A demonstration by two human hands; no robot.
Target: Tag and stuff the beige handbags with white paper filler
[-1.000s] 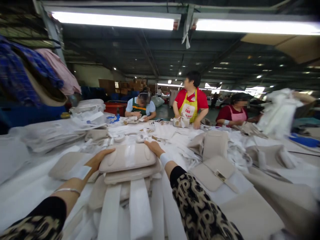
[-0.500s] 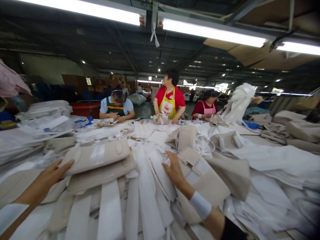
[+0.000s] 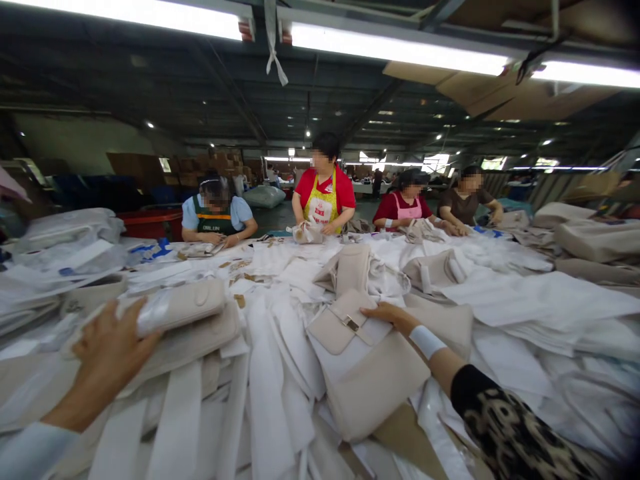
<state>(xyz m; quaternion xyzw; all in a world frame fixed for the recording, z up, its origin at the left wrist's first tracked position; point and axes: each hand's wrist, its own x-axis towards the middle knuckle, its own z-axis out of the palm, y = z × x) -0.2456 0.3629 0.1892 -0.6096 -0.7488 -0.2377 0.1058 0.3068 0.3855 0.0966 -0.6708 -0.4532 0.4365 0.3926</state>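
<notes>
My left hand (image 3: 113, 360), slightly blurred, has its fingers spread at the near end of a beige padded bag piece (image 3: 203, 300) with a clear wrap round it. That piece rests on another beige piece (image 3: 200, 343). At the centre right, my right hand (image 3: 395, 315) pinches the upper right edge of a beige handbag (image 3: 377, 377); its thumb side is hidden. The bag's flap has a metal clasp (image 3: 351, 323), and a white sheet (image 3: 347, 357) shows below the flap.
White paper strips (image 3: 270, 393) and more beige bags (image 3: 353, 267) cover the table. Clear plastic-wrapped goods (image 3: 70, 233) are heaped at the left. Across the table several people work, one in a yellow apron (image 3: 320, 203). Lamps (image 3: 390, 50) hang overhead.
The view has turned right, bringing another person into sight. My right hand has moved across to the clasped handbag's right edge. My left hand has come off its grip and spread its fingers.
</notes>
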